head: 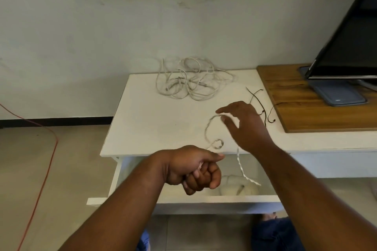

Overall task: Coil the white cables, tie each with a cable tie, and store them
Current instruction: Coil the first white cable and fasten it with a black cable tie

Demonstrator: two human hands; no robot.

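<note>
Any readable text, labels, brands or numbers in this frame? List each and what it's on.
None readable.
The monitor has a dark screen and no visible brand.
The grey-blue slab under it has a small pale mark, too small to read.
The white cables show no print.

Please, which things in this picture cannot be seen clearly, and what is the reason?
1) Head view: the end of the white cable is hidden inside the curled fingers of the left hand.
2) The right hand is motion-blurred; whether it pinches the cable is unclear.
3) The white bundle in the drawer is blurred and partly behind the drawer front; a tie cannot be seen.
4) The monitor is cut off by the right edge.
</note>
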